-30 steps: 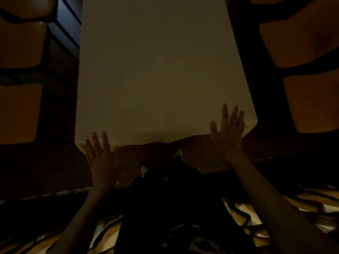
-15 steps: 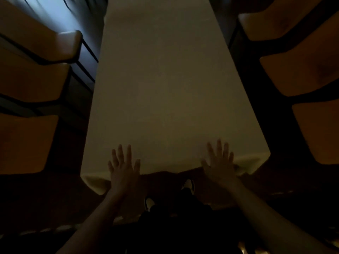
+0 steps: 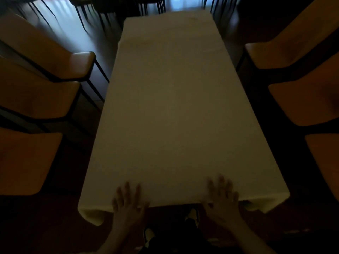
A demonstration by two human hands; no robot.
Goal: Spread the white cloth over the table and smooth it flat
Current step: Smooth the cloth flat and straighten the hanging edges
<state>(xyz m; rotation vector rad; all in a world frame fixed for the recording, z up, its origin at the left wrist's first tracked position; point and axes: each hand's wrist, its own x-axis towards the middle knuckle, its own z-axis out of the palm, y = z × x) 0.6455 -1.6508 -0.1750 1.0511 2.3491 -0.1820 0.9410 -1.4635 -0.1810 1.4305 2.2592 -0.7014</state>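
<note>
Orange chairs (image 3: pixel 45 70) flank your long table on both sides.
The white cloth (image 3: pixel 174 116) covers it, faintly rumpled at the far end; your left hand (image 3: pixel 128 204) and right hand (image 3: pixel 222 198) lie open-palmed, fingers spread, gripping nothing, on its near edge.

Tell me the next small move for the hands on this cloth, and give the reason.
Probably slide both palms forward along the white cloth toward its far end. The left hand and right hand lie flat and open at the near edge, where the cloth looks smooth, while faint ripples show near the far end. The dim light makes those ripples hard to judge.
</note>
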